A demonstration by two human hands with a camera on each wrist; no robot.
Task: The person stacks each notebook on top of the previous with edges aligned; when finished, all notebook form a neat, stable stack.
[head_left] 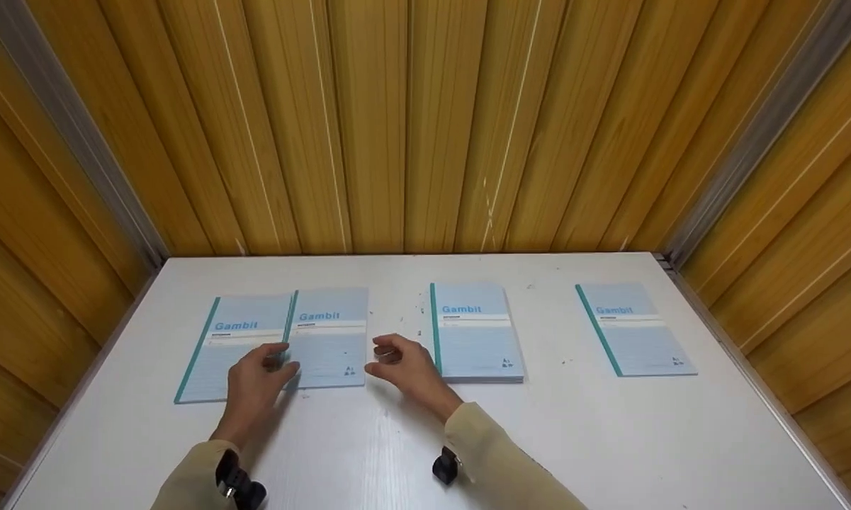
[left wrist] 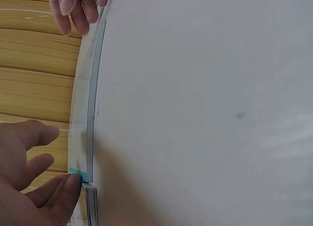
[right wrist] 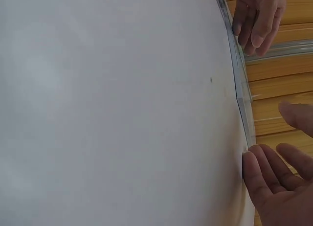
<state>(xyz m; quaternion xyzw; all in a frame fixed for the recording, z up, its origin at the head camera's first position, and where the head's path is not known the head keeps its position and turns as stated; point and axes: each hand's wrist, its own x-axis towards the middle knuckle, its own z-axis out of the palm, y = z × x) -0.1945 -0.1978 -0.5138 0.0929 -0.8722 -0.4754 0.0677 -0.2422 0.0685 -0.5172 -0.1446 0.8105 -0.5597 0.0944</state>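
Two light-blue notebooks marked Gambit, each with a green spine strip, lie side by side on the left of the white table in the head view. My left hand (head_left: 251,382) is over the seam between the left notebook (head_left: 202,368) and its right-hand neighbour (head_left: 329,354). Its lower fingertips (left wrist: 73,182) touch the neighbour's green spine corner. At that same notebook's right edge is my right hand (head_left: 411,368), its fingertips (right wrist: 249,162) against the side. Thumb and fingers of both hands are apart and loosely bent.
A neat stack of matching notebooks (head_left: 476,347) sits right of my right hand, close to its wrist. Farther right lies another notebook (head_left: 638,336), slightly slanted. Yellow-brown wood-look panels (head_left: 425,127) wall the table (head_left: 368,453) at the back and sides.
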